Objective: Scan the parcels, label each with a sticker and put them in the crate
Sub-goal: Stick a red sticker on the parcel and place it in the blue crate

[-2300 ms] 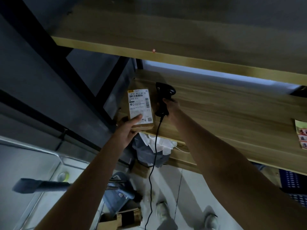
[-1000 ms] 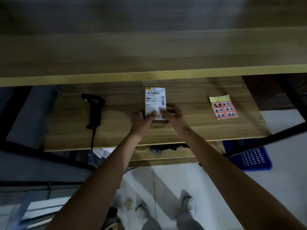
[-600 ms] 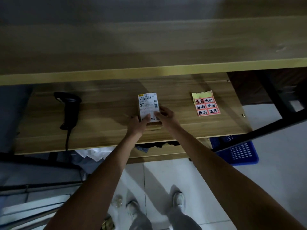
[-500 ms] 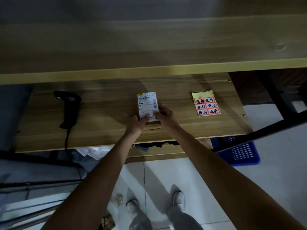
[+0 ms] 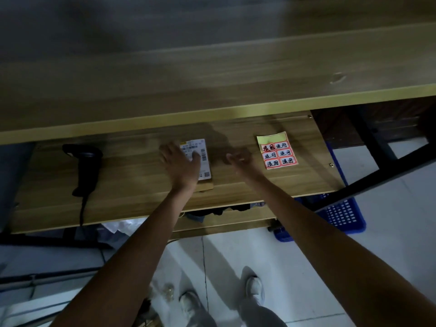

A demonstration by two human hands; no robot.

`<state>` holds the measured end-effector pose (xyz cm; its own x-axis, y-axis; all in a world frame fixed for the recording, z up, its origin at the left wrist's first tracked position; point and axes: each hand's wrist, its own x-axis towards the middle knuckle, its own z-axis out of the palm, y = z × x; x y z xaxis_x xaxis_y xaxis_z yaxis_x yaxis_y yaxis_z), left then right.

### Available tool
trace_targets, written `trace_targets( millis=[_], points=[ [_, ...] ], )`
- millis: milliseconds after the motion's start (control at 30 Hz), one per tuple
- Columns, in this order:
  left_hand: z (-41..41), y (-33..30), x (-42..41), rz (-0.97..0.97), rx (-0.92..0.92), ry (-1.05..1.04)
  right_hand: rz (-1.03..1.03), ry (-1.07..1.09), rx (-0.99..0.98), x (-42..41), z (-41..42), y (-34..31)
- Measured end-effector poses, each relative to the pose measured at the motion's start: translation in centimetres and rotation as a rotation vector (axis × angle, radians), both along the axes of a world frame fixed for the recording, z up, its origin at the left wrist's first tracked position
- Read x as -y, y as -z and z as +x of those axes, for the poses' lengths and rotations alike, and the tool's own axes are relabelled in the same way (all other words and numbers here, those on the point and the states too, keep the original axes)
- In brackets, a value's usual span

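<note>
Parcel, small flat brown cardboard box with a white printed shipping label [image 5: 204,161]: lies flat on the light wood-grain counter [image 5: 132,180], label up, near the front edge, between the black corded handheld barcode scanner [image 5: 86,166] to its left and the sheet of red-and-white stickers on yellow backing [image 5: 276,151] to its right. Scanner lies on the counter, untouched.

Step in hand, as I judge it: labelling. To do it well, keep the parcel pinned so it cannot slide, lift one sticker by a corner from the sheet, and set it on bare label margin or cardboard, clear of the barcode, then smooth it flat.

Left hand [image 5: 180,165]: palm down, fingers spread and fairly straight, laid over the left part of the parcel; it presses on it without gripping it.

Right hand [image 5: 239,159]: just left of the sticker sheet, fingers drawn in with thumb and forefinger close together, apparently holding nothing; whether it touches the sheet I cannot tell, the light being dim.

Both forearms reach forward from the standing person, roughly parallel.

Blue perforated plastic crate [image 5: 342,213]: on the floor below the counter's right end.
</note>
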<state>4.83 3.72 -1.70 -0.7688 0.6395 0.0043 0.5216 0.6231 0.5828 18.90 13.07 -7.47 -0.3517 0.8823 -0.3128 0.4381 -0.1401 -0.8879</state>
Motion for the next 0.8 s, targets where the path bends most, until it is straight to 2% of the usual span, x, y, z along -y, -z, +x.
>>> trace_targets(
  millis=[67, 133, 200, 267, 433, 600, 800],
  points=[
    [2.3, -1.8, -1.4, 0.144, -0.058, 0.122, 0.183, 0.075, 0.184, -2.1, 2.3, -0.7],
    [4.9, -1.8, -3.1, 0.260, 0.011, 0.320, 0.289, 0.118, 0.323, -4.1, 4.9, -1.5],
    [7.7, -0.6, -4.7, 0.165, 0.094, 0.459, 0.333, 0.129, 0.411, -5.6, 7.5, -1.5],
    [10.3, 1.0, -5.9, 0.019, 0.222, 0.482, 0.374, 0.062, 0.525, -6.1, 9.7, -0.8],
    [13.9, 4.4, -7.7, -0.172, 0.424, 0.359, 0.367, -0.114, 0.562, -4.0, 12.0, 2.2],
    [14.4, 4.3, -9.7, -0.068, 0.518, 0.077, 0.543, -0.132, 0.515, -1.0, 12.1, 3.0],
    [13.6, 4.8, -11.5, 0.000, 0.678, -0.144, 0.580, -0.124, 0.464, -0.4, 12.4, 2.2]
  ],
)
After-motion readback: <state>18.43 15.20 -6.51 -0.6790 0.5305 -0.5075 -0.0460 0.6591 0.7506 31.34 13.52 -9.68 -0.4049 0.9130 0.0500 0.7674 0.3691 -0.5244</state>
